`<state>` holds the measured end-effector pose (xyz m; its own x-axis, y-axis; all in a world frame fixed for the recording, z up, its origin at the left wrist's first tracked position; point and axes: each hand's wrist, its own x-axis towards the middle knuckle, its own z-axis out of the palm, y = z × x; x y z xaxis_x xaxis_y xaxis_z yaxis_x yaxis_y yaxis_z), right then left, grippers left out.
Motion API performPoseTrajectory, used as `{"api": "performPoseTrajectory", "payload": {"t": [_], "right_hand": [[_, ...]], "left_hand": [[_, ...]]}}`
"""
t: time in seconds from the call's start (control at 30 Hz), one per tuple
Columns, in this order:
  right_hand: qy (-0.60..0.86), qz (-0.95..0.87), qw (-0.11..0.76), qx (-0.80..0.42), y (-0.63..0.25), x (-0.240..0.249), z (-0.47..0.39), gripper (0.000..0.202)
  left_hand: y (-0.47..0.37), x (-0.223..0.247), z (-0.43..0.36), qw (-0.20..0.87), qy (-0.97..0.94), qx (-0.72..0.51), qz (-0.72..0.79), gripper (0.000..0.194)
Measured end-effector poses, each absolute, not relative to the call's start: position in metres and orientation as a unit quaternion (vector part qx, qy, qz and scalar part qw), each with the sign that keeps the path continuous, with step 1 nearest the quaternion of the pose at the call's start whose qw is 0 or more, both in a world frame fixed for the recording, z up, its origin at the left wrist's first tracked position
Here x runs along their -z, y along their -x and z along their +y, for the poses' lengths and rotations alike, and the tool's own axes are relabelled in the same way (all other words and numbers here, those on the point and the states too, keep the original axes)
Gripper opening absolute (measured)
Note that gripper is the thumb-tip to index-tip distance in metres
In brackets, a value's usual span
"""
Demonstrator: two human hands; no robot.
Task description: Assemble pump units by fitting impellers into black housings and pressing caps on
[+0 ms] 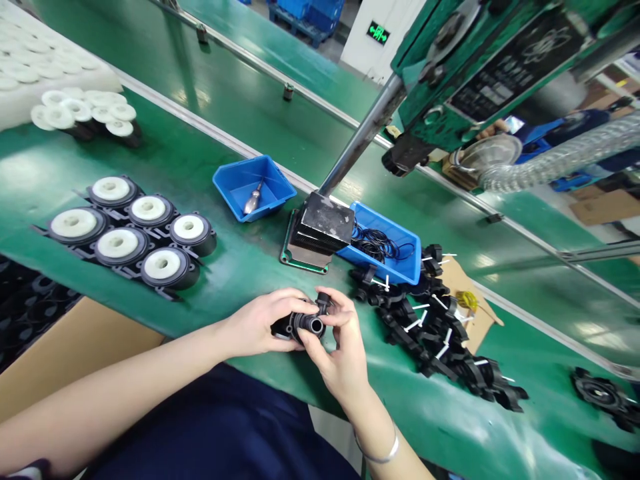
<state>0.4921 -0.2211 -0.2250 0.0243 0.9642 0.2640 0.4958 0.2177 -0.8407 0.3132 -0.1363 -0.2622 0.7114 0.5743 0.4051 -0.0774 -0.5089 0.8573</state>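
Left hand point(265, 322): fingers grasping black part point(307, 325), over bench edge.
Right hand point(343, 347): fingertips gripping same part's ringed end.
Blue bin point(255, 189): beyond hands, holds screwdriver point(253, 200).
Six round units point(120, 245): grouped on bench point(225, 267), left.

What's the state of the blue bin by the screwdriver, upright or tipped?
Upright: the blue bin's open top faces up, with the screwdriver lying inside.

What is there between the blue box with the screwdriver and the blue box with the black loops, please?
The press base, a dark block on a bolted plate, stands between the two boxes, as the head view shows.
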Motion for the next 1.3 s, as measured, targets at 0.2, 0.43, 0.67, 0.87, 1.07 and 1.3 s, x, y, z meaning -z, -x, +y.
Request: {"api": "performPoseTrajectory", "payload": {"t": [0.2, 0.43, 0.67, 0.87, 1.07, 1.3], "right_hand": [[0.568, -0.649, 0.434, -0.26, -0.492, 0.224, -0.221, 0.028], [0.565, -0.662, 0.431, -0.239, -0.492, 0.225, -0.22, 0.026], [0.576, -0.685, 0.366, -0.254, -0.505, 0.204, -0.216, 0.032], [0.521, -0.673, 0.518, -0.088, -0.561, 0.095, -0.161, 0.026], [0.388, -0.692, 0.601, 0.095, -0.594, -0.061, -0.049, 0.045], [0.397, -0.732, 0.553, 0.001, -0.601, -0.143, -0.035, 0.036]], "left_hand": [[-0.314, 0.263, -0.136, 0.469, -0.797, -0.347, 0.157, 0.051], [-0.313, 0.261, -0.133, 0.46, -0.809, -0.335, 0.147, 0.054], [-0.316, 0.248, -0.134, 0.418, -0.827, -0.339, 0.164, 0.056], [-0.323, 0.175, -0.086, 0.325, -0.86, -0.368, 0.141, 0.053], [-0.36, 0.147, -0.016, 0.414, -0.799, -0.372, 0.227, 0.055], [-0.383, 0.16, 0.013, 0.466, -0.774, -0.357, 0.235, 0.062]]}}
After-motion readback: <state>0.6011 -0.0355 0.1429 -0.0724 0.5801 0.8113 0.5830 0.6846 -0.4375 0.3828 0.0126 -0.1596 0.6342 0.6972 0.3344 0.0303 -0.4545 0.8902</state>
